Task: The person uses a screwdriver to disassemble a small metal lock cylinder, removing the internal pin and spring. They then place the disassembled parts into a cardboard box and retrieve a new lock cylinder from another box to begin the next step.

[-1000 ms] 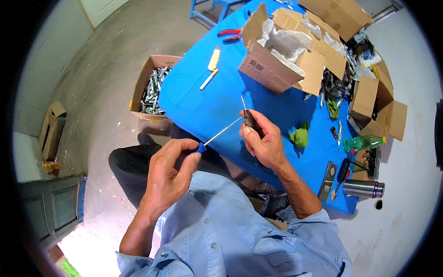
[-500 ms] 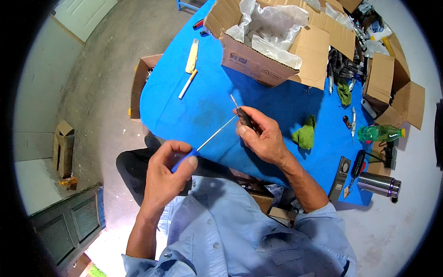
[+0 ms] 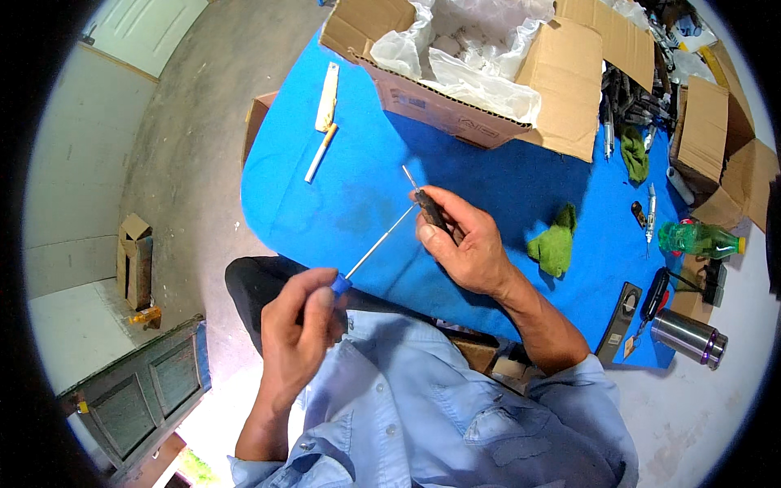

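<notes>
My left hand [image 3: 301,325] is closed round the blue handle of a screwdriver [image 3: 379,242], whose long thin shaft slants up to the right. Its tip meets the side of a small dark device with a thin metal rod [image 3: 430,209], close to the fingertips of my right hand [image 3: 468,240]. That hand pinches the device between thumb and fingers, with the rod pointing up and left. What kind of device it is, I cannot make out. Both hands are above the near edge of a blue-covered table [image 3: 358,195]. A green cloth [image 3: 554,244] lies right of my right hand.
An open cardboard box [image 3: 455,106] lined with white plastic stands at the back. Left of it lie a utility knife [image 3: 327,98] and a cigarette [image 3: 321,153]. On the right are a green bottle [image 3: 700,240], a steel flask [image 3: 687,336] and a pile of dark metal parts [image 3: 630,102].
The view has shifted, so the table and box sit differently in it. My left hand has turned on the screwdriver's handle, hiding more of it. The right hand keeps its hold.
</notes>
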`<state>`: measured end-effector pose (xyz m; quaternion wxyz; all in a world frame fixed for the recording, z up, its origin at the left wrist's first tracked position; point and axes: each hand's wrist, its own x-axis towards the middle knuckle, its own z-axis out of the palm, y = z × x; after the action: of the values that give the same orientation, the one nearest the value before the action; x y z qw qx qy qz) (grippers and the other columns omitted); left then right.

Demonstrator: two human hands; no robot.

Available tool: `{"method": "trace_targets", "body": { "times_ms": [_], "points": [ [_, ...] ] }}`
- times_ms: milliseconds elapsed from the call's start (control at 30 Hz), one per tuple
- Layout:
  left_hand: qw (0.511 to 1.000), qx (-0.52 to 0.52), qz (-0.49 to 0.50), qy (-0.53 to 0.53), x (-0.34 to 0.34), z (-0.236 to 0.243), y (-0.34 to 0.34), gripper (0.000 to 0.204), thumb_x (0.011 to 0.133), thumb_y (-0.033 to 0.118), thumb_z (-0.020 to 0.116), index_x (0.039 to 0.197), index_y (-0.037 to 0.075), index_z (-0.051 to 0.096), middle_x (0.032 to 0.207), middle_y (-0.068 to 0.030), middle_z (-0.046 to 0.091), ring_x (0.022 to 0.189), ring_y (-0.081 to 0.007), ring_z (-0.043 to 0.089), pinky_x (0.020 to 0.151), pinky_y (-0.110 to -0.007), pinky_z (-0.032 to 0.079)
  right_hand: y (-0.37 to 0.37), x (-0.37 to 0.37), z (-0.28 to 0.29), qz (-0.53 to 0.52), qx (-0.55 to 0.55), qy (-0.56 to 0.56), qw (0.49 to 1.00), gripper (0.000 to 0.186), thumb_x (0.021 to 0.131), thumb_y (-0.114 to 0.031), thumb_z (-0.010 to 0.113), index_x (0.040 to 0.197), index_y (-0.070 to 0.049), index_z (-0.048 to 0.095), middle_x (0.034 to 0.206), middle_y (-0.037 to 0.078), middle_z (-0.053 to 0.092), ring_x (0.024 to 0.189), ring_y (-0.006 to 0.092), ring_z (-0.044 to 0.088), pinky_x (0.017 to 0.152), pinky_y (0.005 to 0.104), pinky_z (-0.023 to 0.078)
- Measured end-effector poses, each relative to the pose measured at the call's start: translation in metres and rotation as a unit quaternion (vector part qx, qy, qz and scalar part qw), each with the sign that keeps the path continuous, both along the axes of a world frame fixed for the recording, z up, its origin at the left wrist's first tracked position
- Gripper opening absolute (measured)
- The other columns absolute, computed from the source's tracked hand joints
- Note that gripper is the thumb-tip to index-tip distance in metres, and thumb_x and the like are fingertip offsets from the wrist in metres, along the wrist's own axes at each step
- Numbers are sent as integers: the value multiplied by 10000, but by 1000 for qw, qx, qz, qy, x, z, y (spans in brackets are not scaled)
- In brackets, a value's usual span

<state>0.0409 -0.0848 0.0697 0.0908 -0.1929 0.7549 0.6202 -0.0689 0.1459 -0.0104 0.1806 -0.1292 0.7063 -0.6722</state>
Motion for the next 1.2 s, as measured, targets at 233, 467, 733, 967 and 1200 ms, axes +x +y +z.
{"method": "trace_targets", "body": {
  "times_ms": [233, 467, 733, 967, 1200],
  "points": [
    [987, 135, 30, -78, -8, -12, -8, 296, 1032, 300, 626, 1116, 18, 598, 843, -78, 678, 498, -69, 533, 391, -209, 380, 1, -1, -1, 4, 33, 54, 998, 411, 944, -78, 653, 1332, 29, 571, 827, 40, 587, 700, 85, 542, 610, 278, 466],
    [1000, -3, 10, 29, -1, -14, -1, 234, 895, -12, 691, 1097, -1, 573, 907, -70, 648, 658, -87, 598, 581, -229, 468, -1, -3, -5, 5, 35, 58, 998, 408, 941, -78, 653, 1328, 27, 574, 806, 41, 577, 679, 95, 533, 597, 287, 460],
    [961, -192, -98, 170, 6, -28, -12, 179, 1015, 81, 605, 1174, 5, 638, 895, -73, 671, 636, -69, 595, 515, -206, 444, 1, -4, 2, 23, 62, 38, 997, 387, 972, -78, 642, 1339, 34, 588, 912, -30, 587, 745, 25, 499, 648, 190, 427],
    [997, 60, 14, -45, -7, -8, -7, 255, 1088, 226, 524, 1137, -1, 631, 821, -67, 691, 551, -71, 566, 467, -214, 416, -1, -5, -3, 17, 48, 45, 998, 401, 932, -101, 658, 1303, 33, 587, 778, 45, 561, 663, 96, 522, 584, 292, 448],
    [998, -47, -16, 45, 1, -13, -2, 210, 924, 45, 676, 1110, 3, 588, 774, -4, 604, 626, -39, 542, 548, -196, 398, -2, -4, -2, 13, 25, 39, 999, 382, 930, -90, 656, 1286, 33, 595, 776, 25, 553, 665, 83, 505, 579, 282, 435]
  ]
}}
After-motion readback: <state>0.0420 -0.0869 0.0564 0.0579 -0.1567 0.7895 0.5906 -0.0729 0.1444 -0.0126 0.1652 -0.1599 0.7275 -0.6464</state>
